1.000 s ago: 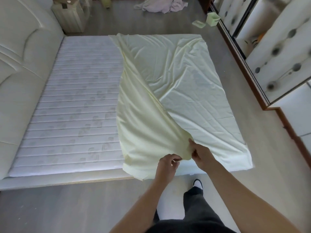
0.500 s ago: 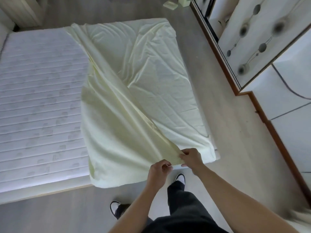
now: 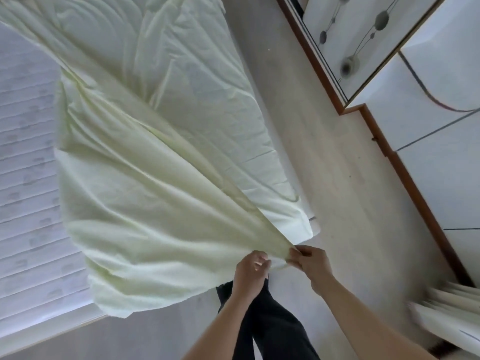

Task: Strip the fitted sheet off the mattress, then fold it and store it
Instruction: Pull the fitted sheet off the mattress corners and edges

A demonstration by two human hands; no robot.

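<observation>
Nearest the camera, two bare forearms reach forward over dark trousers and meet at one gathered corner of the fitted sheet. The left hand has its fingers curled in around the bunched cloth from below, and the right hand pinches the same bunch from the other side, just beside the left; both hold fabric, with nothing of either hand spread wide. The two hands are about equally near the corner, the right a touch farther forward.

From that grip the pale yellow-green sheet fans away up and to the left. A taut ridge runs diagonally from the fingers toward the far left of the bed, and that is the sheet's long line for now. The near flap hangs over the front edge of the mattress, whose quilted white top lies bare on the left. On the right half the sheet lies spread over the mattress, its near right corner apparently tucked over the mattress corner just beyond the right hand.

So the cloth yet to come free lies ahead and right of the fingers; I judge the next pull needs to go toward the body and leftward.

Farther off, pale flooring runs alongside a wardrobe with patterned doors.
</observation>
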